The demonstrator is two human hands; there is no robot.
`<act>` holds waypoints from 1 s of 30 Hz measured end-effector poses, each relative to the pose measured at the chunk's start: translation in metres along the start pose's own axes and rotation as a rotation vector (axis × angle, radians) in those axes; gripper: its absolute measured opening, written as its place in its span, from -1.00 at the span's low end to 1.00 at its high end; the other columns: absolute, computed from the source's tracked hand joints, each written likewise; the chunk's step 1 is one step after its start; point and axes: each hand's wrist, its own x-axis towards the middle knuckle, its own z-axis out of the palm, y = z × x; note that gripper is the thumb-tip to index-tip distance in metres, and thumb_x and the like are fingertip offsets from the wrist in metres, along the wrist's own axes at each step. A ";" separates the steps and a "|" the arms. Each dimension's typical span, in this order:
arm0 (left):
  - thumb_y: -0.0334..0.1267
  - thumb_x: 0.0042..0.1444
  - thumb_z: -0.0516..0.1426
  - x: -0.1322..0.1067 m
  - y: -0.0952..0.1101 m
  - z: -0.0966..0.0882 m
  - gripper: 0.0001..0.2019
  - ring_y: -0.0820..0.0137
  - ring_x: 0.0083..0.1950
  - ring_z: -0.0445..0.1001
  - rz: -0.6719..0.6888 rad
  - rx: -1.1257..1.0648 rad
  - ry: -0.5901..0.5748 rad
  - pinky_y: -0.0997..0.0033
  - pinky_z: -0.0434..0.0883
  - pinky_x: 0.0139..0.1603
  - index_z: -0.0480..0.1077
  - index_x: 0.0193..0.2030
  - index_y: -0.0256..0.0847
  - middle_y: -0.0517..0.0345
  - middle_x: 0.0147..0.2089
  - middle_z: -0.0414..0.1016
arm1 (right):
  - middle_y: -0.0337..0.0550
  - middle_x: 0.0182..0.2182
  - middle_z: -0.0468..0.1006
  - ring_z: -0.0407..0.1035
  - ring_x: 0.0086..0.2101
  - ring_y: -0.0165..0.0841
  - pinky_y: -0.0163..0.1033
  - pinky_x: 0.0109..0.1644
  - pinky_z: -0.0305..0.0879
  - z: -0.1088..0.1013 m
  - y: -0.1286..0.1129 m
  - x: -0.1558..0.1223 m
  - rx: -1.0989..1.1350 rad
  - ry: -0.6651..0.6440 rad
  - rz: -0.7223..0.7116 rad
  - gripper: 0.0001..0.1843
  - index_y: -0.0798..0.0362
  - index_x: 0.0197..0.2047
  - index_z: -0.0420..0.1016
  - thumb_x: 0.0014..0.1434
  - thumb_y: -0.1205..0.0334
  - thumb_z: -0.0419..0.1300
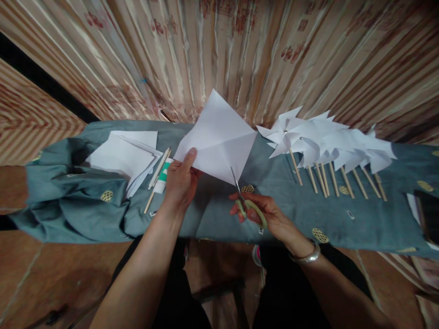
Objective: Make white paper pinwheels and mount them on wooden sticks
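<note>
My left hand [183, 180] pinches the left corner of a square sheet of white paper [219, 132], thumb on top and fingers beneath. The sheet is held up above the cloth and shows a faint crease across it. In my right hand [262, 212] is a pair of scissors [258, 214] with pale green handles, fingers through the loops. Its blades are at the sheet's lower corner, one lying over the paper. Whether they have cut into it I cannot make out.
A grey-green cloth [281, 224] covers the table. At left lie stacked white sheets [125, 151], a green-and-white glue stick [163, 176] and thin sticks [149, 201]. Several paper pinwheels [286, 130] on wooden sticks lie at right. A dark object [427, 212] sits at the right edge; a curtain [219, 55] hangs behind.
</note>
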 end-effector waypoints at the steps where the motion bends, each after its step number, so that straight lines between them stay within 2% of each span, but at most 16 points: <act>1: -0.38 0.11 0.21 0.000 0.000 0.000 -0.88 0.34 -0.02 0.60 0.003 -0.002 0.002 0.46 0.56 -0.11 0.56 -0.23 -0.13 0.15 -0.17 0.65 | -0.14 -0.30 0.58 0.39 -0.43 -0.46 -0.28 -0.29 0.40 0.000 0.000 0.000 0.001 -0.001 0.002 -0.38 0.03 -0.01 0.53 -0.05 -0.19 0.40; 9: -0.31 0.04 0.29 0.001 -0.001 -0.002 -0.88 0.30 0.01 0.59 0.004 0.002 -0.003 0.43 0.57 -0.12 0.56 -0.23 -0.13 0.09 -0.16 0.65 | -0.15 -0.32 0.58 0.38 -0.45 -0.47 -0.31 -0.32 0.40 0.001 -0.003 0.000 -0.025 0.017 0.000 -0.38 0.03 -0.02 0.54 -0.05 -0.20 0.39; 13: -0.28 0.03 0.30 0.001 -0.001 -0.004 -0.83 0.32 -0.03 0.60 0.005 0.027 -0.019 0.44 0.57 -0.14 0.56 -0.18 -0.13 0.13 -0.15 0.66 | -0.15 -0.32 0.58 0.38 -0.45 -0.47 -0.30 -0.32 0.40 0.001 -0.001 0.000 -0.016 0.023 0.008 -0.39 0.04 -0.02 0.53 -0.04 -0.16 0.41; 19: -0.24 0.00 0.33 0.002 -0.001 -0.006 -0.83 0.30 -0.01 0.59 0.026 0.032 -0.029 0.37 0.56 -0.06 0.55 -0.23 -0.15 0.12 -0.16 0.66 | -0.16 -0.38 0.57 0.36 -0.50 -0.49 -0.33 -0.41 0.35 0.000 0.002 0.001 0.001 0.030 0.007 -0.42 0.07 -0.03 0.55 -0.05 -0.09 0.43; 24: -0.25 0.01 0.30 0.002 -0.001 -0.006 -0.85 0.26 0.07 0.56 0.031 0.029 -0.027 0.32 0.56 -0.02 0.54 -0.23 -0.11 0.10 -0.13 0.65 | -0.23 -0.48 0.53 0.32 -0.54 -0.50 -0.34 -0.44 0.32 0.003 0.001 0.002 0.044 0.060 0.019 -0.46 0.08 -0.08 0.57 -0.09 -0.02 0.48; 30: -0.29 0.00 0.30 0.002 0.000 -0.006 -0.81 0.24 0.06 0.57 0.022 0.013 -0.016 0.29 0.54 0.01 0.54 -0.19 -0.14 0.08 -0.15 0.64 | -0.25 -0.50 0.53 0.30 -0.56 -0.50 -0.33 -0.46 0.28 0.005 0.006 0.002 0.063 0.086 0.031 -0.52 0.06 -0.08 0.57 -0.04 0.03 0.46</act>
